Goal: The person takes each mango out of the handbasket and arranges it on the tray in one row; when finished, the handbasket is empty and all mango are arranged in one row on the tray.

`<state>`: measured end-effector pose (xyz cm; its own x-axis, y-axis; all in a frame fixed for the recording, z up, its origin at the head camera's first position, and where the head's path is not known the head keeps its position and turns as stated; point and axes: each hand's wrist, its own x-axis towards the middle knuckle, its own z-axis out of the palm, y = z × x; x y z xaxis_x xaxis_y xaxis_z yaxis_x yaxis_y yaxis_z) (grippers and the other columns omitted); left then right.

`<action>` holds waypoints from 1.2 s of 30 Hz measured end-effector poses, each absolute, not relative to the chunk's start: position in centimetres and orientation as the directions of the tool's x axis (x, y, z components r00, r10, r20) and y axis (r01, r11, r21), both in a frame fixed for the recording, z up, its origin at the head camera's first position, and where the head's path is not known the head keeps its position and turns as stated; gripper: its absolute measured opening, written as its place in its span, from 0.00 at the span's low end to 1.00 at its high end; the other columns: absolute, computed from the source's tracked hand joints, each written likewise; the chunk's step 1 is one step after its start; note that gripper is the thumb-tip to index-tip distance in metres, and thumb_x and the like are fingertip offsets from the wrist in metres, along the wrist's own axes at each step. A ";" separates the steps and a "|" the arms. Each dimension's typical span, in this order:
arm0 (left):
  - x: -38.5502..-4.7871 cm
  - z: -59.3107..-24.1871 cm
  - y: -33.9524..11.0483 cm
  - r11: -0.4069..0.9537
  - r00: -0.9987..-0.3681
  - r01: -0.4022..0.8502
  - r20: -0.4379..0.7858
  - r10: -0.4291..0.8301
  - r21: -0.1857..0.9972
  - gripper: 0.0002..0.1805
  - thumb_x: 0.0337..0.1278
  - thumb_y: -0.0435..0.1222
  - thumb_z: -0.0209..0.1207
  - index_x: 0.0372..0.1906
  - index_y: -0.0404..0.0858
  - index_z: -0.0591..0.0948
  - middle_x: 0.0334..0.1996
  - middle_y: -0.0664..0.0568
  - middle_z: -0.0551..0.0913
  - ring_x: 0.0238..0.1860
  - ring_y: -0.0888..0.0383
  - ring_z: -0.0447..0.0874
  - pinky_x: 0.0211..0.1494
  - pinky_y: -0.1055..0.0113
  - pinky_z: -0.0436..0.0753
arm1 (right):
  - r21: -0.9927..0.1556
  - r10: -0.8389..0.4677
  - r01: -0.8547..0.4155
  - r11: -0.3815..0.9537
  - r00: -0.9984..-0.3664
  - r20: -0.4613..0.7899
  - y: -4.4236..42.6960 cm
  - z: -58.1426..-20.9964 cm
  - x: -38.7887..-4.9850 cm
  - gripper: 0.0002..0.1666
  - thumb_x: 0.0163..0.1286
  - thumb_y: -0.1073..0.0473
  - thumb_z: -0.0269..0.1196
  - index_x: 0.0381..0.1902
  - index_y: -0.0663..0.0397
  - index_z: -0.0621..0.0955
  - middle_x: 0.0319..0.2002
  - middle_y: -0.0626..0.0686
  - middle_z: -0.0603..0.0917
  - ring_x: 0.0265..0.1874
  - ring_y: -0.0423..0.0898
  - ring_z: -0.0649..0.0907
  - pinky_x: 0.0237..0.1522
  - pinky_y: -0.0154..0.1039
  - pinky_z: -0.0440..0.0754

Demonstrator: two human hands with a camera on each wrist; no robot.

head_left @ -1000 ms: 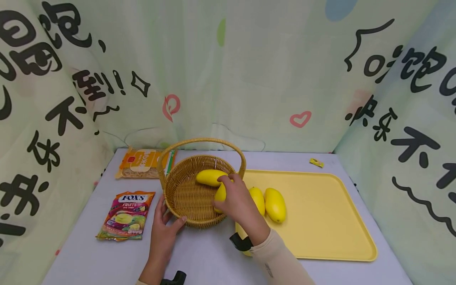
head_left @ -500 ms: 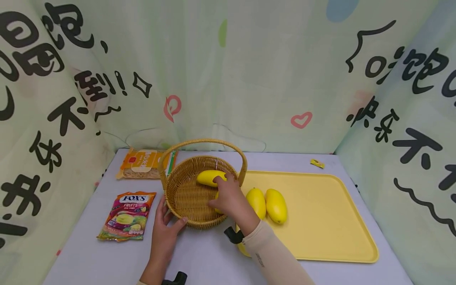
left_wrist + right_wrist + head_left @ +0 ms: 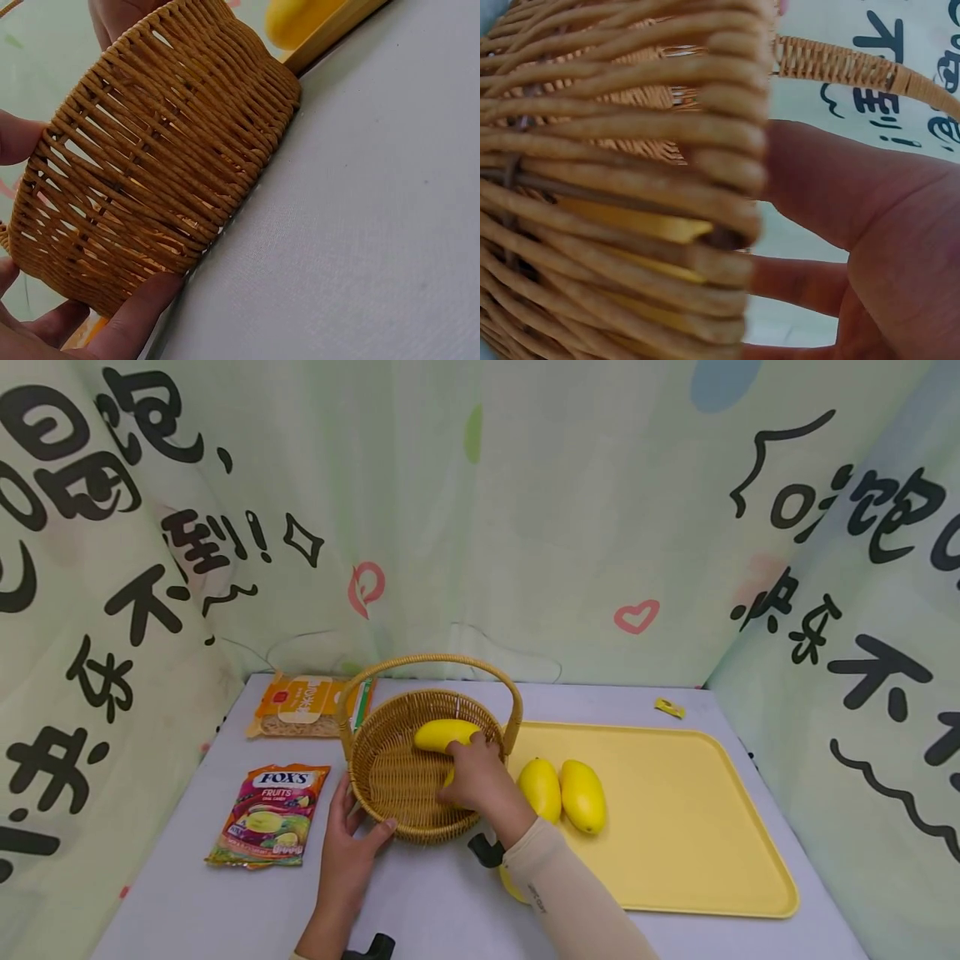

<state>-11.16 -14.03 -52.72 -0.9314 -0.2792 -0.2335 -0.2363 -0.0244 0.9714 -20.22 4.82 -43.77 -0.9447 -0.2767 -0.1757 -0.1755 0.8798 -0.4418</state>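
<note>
A brown wicker basket (image 3: 397, 785) with an arched handle stands tilted on the table, a yellow mango (image 3: 442, 735) lying inside it. My left hand (image 3: 348, 843) holds its near left side, the thumb at the rim; the left wrist view shows fingers (image 3: 142, 315) against the lower weave. Over the right rim reaches my right hand (image 3: 483, 785), its fingers curled round a second mango (image 3: 449, 777) low in the basket, mostly hidden by the hand. In the right wrist view, yellow shows through the weave beside the right hand (image 3: 885, 225).
Two more mangoes (image 3: 583, 796) lie on a yellow tray (image 3: 675, 835) right of the basket. On the left are a Fox's candy bag (image 3: 266, 817) and, behind it, an orange-and-clear food packet (image 3: 300, 706). A small yellow wrapper (image 3: 669, 707) lies beyond the tray. Printed curtains surround the table.
My right hand has moved left and lower into the basket with the mango. My left hand and the basket keep their places; the head view has shifted slightly.
</note>
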 end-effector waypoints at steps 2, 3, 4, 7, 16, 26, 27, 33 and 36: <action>-11.1 -52.6 -14.0 -0.021 -0.932 -0.234 -0.231 -0.279 0.972 0.58 0.64 0.32 0.69 0.87 0.64 0.47 0.86 0.48 0.55 0.83 0.40 0.59 0.70 0.52 0.81 | -0.432 -0.280 -0.179 0.884 -0.942 -0.182 4.8 -44.0 -20.3 0.39 0.57 0.51 0.80 0.66 0.55 0.82 0.68 0.70 0.72 0.63 0.69 0.74 0.57 0.58 0.87; -11.1 -52.6 -14.0 -0.020 -0.933 -0.234 -0.230 -0.278 0.972 0.58 0.64 0.32 0.69 0.87 0.64 0.47 0.86 0.48 0.55 0.83 0.40 0.59 0.70 0.53 0.81 | -0.430 -0.281 -0.179 0.885 -0.942 -0.186 4.8 -44.1 -20.3 0.39 0.57 0.51 0.80 0.66 0.55 0.82 0.68 0.70 0.72 0.63 0.69 0.74 0.57 0.58 0.87; -11.1 -52.6 -14.0 -0.020 -0.933 -0.233 -0.229 -0.278 0.972 0.58 0.64 0.32 0.69 0.87 0.64 0.47 0.86 0.48 0.55 0.83 0.40 0.59 0.70 0.53 0.81 | -0.430 -0.280 -0.177 0.885 -0.941 -0.190 4.7 -44.1 -20.3 0.39 0.57 0.51 0.80 0.66 0.55 0.82 0.67 0.70 0.72 0.63 0.69 0.74 0.56 0.58 0.87; -11.1 -52.5 -14.0 -0.018 -0.934 -0.231 -0.227 -0.276 0.973 0.58 0.64 0.31 0.69 0.87 0.63 0.46 0.86 0.48 0.55 0.83 0.40 0.59 0.70 0.53 0.80 | -0.424 -0.276 -0.171 0.889 -0.940 -0.199 4.7 -44.4 -20.4 0.37 0.56 0.51 0.81 0.63 0.55 0.84 0.67 0.70 0.72 0.62 0.68 0.74 0.55 0.57 0.87; -11.1 -52.4 -14.0 -0.022 -0.936 -0.226 -0.223 -0.274 0.974 0.58 0.64 0.31 0.68 0.87 0.62 0.47 0.86 0.47 0.55 0.83 0.40 0.59 0.70 0.53 0.80 | -0.382 -0.292 -0.195 0.903 -0.932 -0.216 4.6 -45.0 -20.6 0.35 0.54 0.50 0.83 0.59 0.55 0.86 0.64 0.68 0.76 0.62 0.69 0.74 0.54 0.55 0.87; -11.1 -52.5 -13.9 -0.017 -0.935 -0.225 -0.221 -0.276 0.974 0.57 0.64 0.32 0.68 0.87 0.61 0.47 0.86 0.47 0.55 0.83 0.40 0.59 0.70 0.53 0.80 | -0.383 -0.314 -0.208 0.900 -0.919 -0.238 4.7 -45.1 -20.3 0.36 0.57 0.50 0.81 0.62 0.52 0.85 0.70 0.68 0.73 0.67 0.74 0.72 0.60 0.62 0.86; -11.1 -52.4 -13.9 -0.016 -0.936 -0.225 -0.221 -0.276 0.974 0.57 0.64 0.32 0.68 0.87 0.62 0.47 0.86 0.47 0.55 0.83 0.40 0.59 0.70 0.53 0.80 | -0.385 -0.317 -0.211 0.898 -0.918 -0.238 4.7 -45.1 -20.3 0.35 0.57 0.51 0.81 0.62 0.52 0.85 0.70 0.68 0.73 0.66 0.75 0.73 0.59 0.62 0.86; -11.0 -52.3 -13.8 -0.006 -0.933 -0.229 -0.221 -0.283 0.974 0.57 0.64 0.32 0.68 0.87 0.62 0.46 0.86 0.45 0.55 0.83 0.39 0.59 0.72 0.48 0.79 | -0.393 -0.327 -0.219 0.893 -0.916 -0.233 4.8 -45.0 -20.1 0.35 0.56 0.53 0.81 0.62 0.52 0.85 0.70 0.68 0.72 0.59 0.70 0.79 0.53 0.57 0.88; -11.0 -52.3 -13.8 0.007 -0.932 -0.226 -0.214 -0.293 0.974 0.57 0.64 0.33 0.69 0.87 0.62 0.46 0.85 0.44 0.55 0.83 0.38 0.58 0.74 0.46 0.78 | -0.383 -0.331 -0.228 0.895 -0.915 -0.229 4.9 -45.0 -20.0 0.36 0.56 0.54 0.81 0.63 0.53 0.85 0.70 0.68 0.72 0.57 0.68 0.80 0.52 0.55 0.88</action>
